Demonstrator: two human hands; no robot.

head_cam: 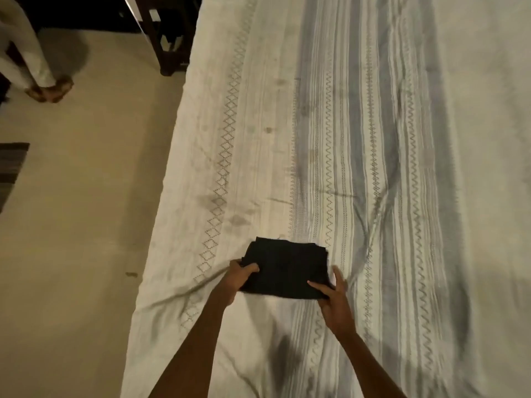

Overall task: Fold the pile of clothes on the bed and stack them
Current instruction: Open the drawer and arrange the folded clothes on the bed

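We grasp the folded black garment [284, 268] with left hand [240, 275] and right hand [334, 297] (fold complete); next, stack it.

Two forearms in view, both bare from the lower frame edge to the wrist; no sleeve visible. Left hand [240, 278] and right hand [333, 300] uncovered: no glove, ring, watch or bracelet visible. Fingernails short, pale at tips. Slight motion blur throughout.
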